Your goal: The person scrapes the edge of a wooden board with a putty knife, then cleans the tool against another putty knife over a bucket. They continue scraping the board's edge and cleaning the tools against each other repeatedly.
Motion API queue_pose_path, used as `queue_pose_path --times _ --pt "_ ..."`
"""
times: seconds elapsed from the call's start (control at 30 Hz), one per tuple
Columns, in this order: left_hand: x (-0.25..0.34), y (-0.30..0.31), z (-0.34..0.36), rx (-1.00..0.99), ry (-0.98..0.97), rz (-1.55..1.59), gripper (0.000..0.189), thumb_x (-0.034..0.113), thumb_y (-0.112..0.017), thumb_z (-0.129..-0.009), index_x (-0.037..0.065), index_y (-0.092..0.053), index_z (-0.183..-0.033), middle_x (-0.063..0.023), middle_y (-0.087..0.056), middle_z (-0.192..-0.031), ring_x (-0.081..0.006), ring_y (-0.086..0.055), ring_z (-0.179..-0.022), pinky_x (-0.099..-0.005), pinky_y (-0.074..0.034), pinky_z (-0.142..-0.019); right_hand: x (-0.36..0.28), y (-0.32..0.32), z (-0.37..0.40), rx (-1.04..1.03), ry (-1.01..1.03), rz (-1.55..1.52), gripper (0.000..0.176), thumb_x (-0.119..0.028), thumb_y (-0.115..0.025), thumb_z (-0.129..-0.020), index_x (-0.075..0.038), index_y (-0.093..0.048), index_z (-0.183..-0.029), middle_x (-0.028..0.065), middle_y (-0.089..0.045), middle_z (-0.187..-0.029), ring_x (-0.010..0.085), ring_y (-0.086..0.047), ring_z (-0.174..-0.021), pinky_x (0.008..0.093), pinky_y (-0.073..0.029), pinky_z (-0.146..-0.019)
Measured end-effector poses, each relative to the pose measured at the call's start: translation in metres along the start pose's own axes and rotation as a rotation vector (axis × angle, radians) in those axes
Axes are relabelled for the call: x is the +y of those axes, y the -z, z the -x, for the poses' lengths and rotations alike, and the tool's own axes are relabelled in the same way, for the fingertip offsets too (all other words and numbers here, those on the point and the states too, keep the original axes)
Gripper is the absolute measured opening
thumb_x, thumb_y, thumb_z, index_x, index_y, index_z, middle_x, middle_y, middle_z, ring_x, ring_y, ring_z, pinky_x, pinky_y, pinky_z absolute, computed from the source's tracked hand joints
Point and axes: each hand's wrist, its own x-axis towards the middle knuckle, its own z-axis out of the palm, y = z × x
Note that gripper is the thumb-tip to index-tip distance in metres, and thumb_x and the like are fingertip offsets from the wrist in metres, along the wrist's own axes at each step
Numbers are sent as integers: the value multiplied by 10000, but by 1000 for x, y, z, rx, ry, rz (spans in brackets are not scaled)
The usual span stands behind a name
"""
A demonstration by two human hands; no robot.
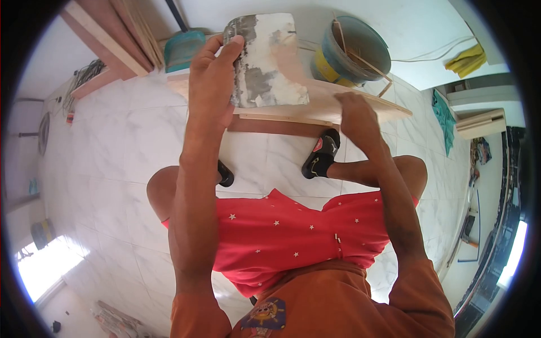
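Observation:
My left hand (213,79) grips a flat, roughly rectangular plate (270,67) by its left edge, thumb on the near face. White and grey patches, like dried filler, cover the plate, and it is held up above a pale wooden board (324,104). Over the right part of that board is my right hand (360,118), its fingers curled together and pointing left. Whatever those fingers hold, if anything, is hidden beneath them. The plate hides part of the board behind it.
Behind the board stands a bucket (324,62) with thin wooden strips in it. A teal dustpan (183,49) and leaning planks (104,39) are at the back left. To the right lie a yellow cloth (466,61) and a green cloth (443,121). White tiles (135,141) cover the floor.

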Motion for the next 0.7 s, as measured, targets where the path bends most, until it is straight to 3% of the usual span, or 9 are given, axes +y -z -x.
queue_pose_path --times 0.2,0.27,0.3,0.33,0.43,0.53,0.57,0.67,0.7 --pt "1 10 7 51 -59 26 251 161 -624 -985 -22 -641 -1157 -44 -703 -940 -105 -650 -821 -256 -533 -739 13 -27 -7 0 -110 180 332 -22 -589 -814 -9 -641 -1142 162 -631 -1091 367 -614 -1059 495 -518 -906" --pt "5 13 19 260 -48 -231 266 176 -598 -1004 -33 -640 -1162 -97 -710 -959 -171 -664 -822 -300 -540 -767 5 -24 -8 -68 51 179 373 -10 -591 -796 -18 -629 -1166 161 -637 -1082 374 -612 -1053 486 -488 -946" --pt "1 28 28 178 -295 -834 314 87 -576 -924 -1 -636 -1219 -154 -692 -1039 -244 -647 -989 -370 -525 -866 4 -27 -9 -3 191 59 379 -3 -583 -792 -13 -632 -1168 175 -655 -1094 385 -608 -1075 483 -482 -952" --pt "-2 37 39 204 -365 -961 308 106 -581 -934 3 -639 -1218 -162 -692 -1046 -244 -653 -992 -368 -524 -874 -11 -13 -6 -89 214 -58 377 6 -574 -796 -5 -636 -1168 191 -666 -1103 390 -604 -1092 481 -473 -962" --pt "-11 35 78 360 -202 -514 295 162 -597 -964 13 -649 -1214 -187 -691 -1067 -243 -668 -999 -361 -522 -898 1 -39 -2 -71 379 16 408 12 -547 -838 39 -611 -1239 253 -635 -1198 431 -568 -1181 480 -439 -1043" --pt "-12 38 120 445 -217 -386 294 217 -612 -994 24 -660 -1210 -212 -691 -1088 -242 -684 -1007 -354 -521 -922 13 -73 -4 -223 211 -135 361 -31 -485 -918 74 -569 -1253 291 -637 -1158 464 -601 -1115 486 -463 -969" --pt "-2 39 140 422 -262 -339 288 221 -605 -994 16 -659 -1188 -170 -686 -1040 -199 -660 -970 -344 -514 -878 8 -77 -7 -312 238 -482 367 -72 -529 -906 47 -588 -1248 270 -654 -1125 440 -623 -1104 460 -472 -937" --pt "2 47 183 425 -439 -166 216 171 -581 -993 -11 -650 -1088 -85 -662 -919 -132 -610 -883 -326 -495 -777 45 -141 -15 -364 242 -549 412 -123 -515 -937 21 -621 -1308 240 -686 -1210 390 -638 -1170 427 -471 -1001" --pt "24 51 209 492 -346 -405 202 155 -579 -989 -16 -643 -1076 -77 -659 -912 -129 -603 -877 -320 -493 -774 46 -148 -16 -376 210 -548 500 -259 -507 -984 119 -555 -1309 272 -660 -1207 368 -622 -1165 424 -439 -1010"
